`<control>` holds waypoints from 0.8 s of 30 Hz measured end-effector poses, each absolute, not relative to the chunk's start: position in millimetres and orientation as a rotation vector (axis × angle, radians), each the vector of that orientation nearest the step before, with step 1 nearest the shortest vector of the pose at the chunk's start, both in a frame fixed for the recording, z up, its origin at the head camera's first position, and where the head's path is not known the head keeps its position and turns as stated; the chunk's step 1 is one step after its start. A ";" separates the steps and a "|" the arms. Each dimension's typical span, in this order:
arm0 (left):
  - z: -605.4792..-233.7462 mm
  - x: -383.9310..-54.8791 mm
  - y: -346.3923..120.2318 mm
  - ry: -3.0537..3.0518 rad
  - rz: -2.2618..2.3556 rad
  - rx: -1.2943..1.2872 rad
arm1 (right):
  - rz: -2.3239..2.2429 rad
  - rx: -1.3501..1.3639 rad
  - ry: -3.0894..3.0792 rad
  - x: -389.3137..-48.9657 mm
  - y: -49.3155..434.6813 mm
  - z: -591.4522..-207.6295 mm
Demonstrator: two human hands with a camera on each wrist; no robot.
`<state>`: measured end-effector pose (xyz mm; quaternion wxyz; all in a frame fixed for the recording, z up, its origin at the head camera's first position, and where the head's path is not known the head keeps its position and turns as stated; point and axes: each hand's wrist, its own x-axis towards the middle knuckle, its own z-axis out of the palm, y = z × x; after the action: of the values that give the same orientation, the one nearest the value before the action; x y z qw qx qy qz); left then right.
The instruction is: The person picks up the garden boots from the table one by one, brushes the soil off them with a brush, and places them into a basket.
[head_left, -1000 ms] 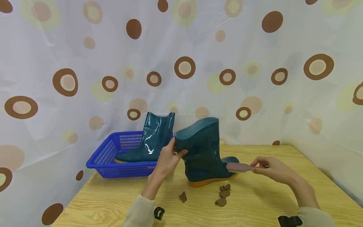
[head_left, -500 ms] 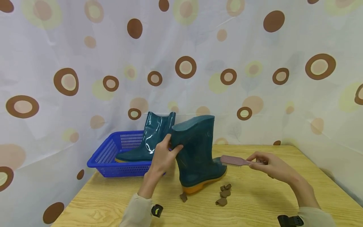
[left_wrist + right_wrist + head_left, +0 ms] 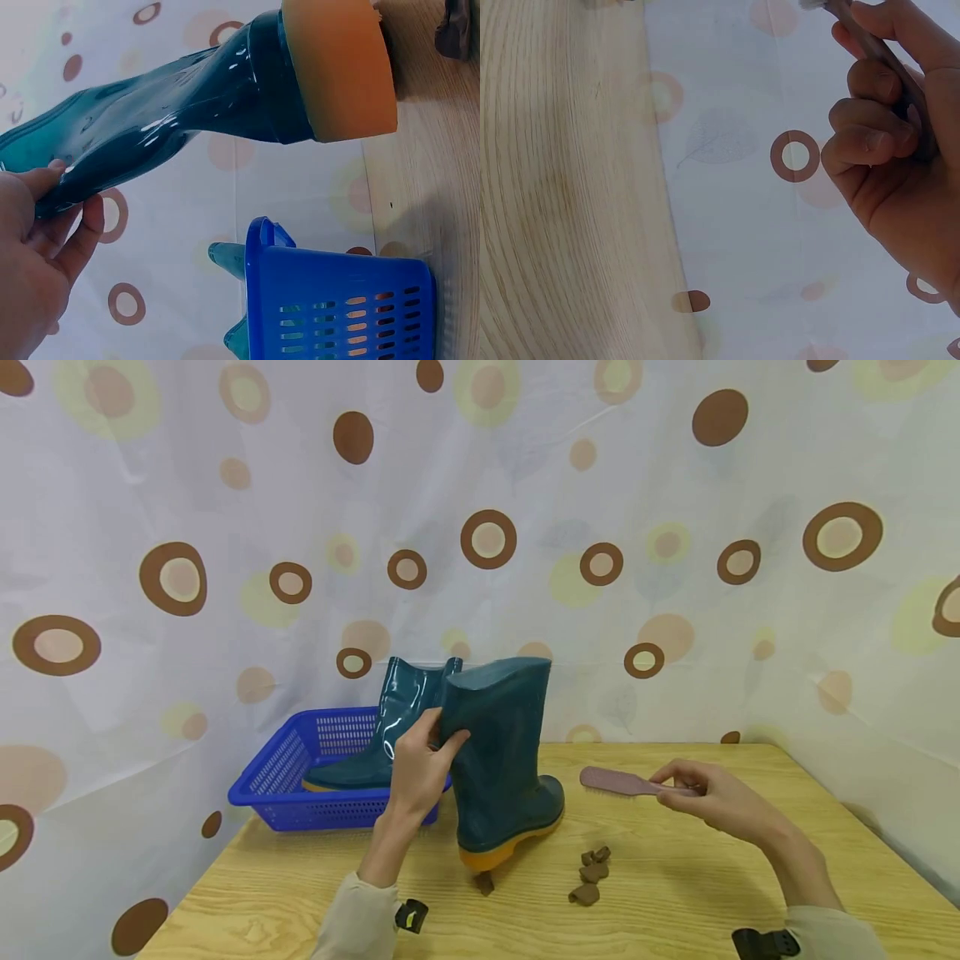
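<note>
My left hand pinches the upper shaft of a dark green rain boot between thumb and fingers. The boot stands tilted, toe to the right, and its orange sole shows in the left wrist view, close over the table. A pinkish-brown brush is in my right hand, its handle gripped by curled fingers, as the right wrist view also shows. The brush lies level, bristles down, apart from the boot's toe. A brown clump sits on the table just below the boot's heel.
A blue plastic basket stands at the back left, holding a second green boot. Several brown clumps lie on the wooden table right of the held boot. A patterned curtain hangs behind.
My left hand has moved the boot leftward and turned its toe toward me. The brush, earlier against the boot's toe, is now apart from it, slightly higher and further left.
</note>
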<state>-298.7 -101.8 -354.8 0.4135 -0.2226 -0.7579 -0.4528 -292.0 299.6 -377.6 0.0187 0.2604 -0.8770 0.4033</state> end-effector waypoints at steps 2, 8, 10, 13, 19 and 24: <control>-354.3 -298.4 -101.2 -1.880 -1.131 -0.560 | 1.256 0.810 -2.704 -292.3 299.3 -378.3; -351.6 -296.1 -99.0 -1.763 -1.097 -0.526 | 1.252 0.808 -2.685 -292.0 298.4 -378.5; -350.6 -294.3 -97.9 -1.731 -1.086 -0.516 | 1.245 0.805 -2.689 -291.7 297.9 -378.0; -349.3 -291.3 -94.5 -1.706 -1.095 -0.509 | 1.237 0.805 -2.692 -291.6 297.2 -377.3; -348.8 -284.1 -77.0 -1.721 -1.197 -0.525 | 1.222 0.800 -2.689 -291.7 296.2 -377.9; -352.8 -279.1 -62.6 -1.730 -1.274 -0.567 | 1.199 0.793 -2.663 -291.0 295.5 -378.2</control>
<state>-279.1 -62.6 -352.8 0.4439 -0.2289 -0.6977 -0.5136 -291.0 295.5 -378.2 0.0578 0.2615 -0.8785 0.3957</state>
